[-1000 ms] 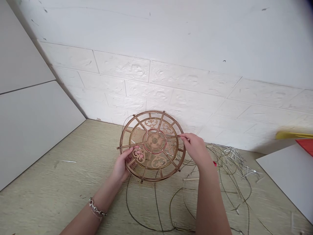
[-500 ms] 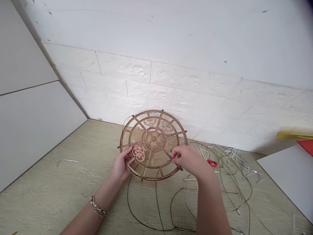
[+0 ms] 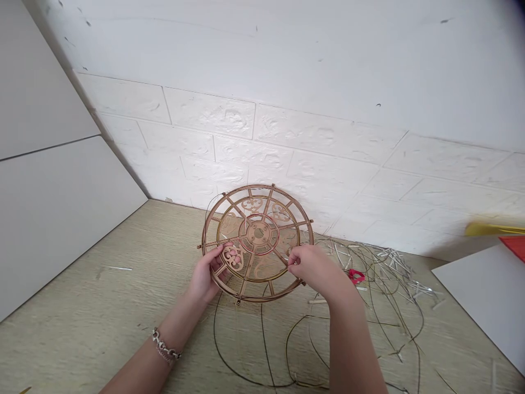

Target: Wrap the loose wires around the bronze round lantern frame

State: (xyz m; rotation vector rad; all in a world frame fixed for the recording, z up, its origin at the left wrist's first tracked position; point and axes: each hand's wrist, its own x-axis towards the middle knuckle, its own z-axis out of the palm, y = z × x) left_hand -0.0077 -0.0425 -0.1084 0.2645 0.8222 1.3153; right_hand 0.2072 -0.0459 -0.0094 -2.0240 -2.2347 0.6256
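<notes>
Over tabletop (image 3: 82, 306), round frame (image 3: 251, 236) tilted, face toward camera; left hand (image 3: 205, 276) gripping it, right hand (image 3: 312, 270) pinched closed.

White brick-patterned wall (image 3: 320, 153); pale grained surface (image 3: 102, 306).

white brick-patterned wall (image 3: 233, 117) | 2 pale panels (image 3: 61, 219), left | yellow item (image 3: 492, 228), red piece (image 3: 515, 246), far right

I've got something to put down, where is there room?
The widest free patch of surface lies between the left white panel and the left hand, apart from a thin pale strip and specks. It's crowded beyond the right hand, right of the round frame: wires, white sticks, a red piece. Wires loop below the frame too.
</notes>
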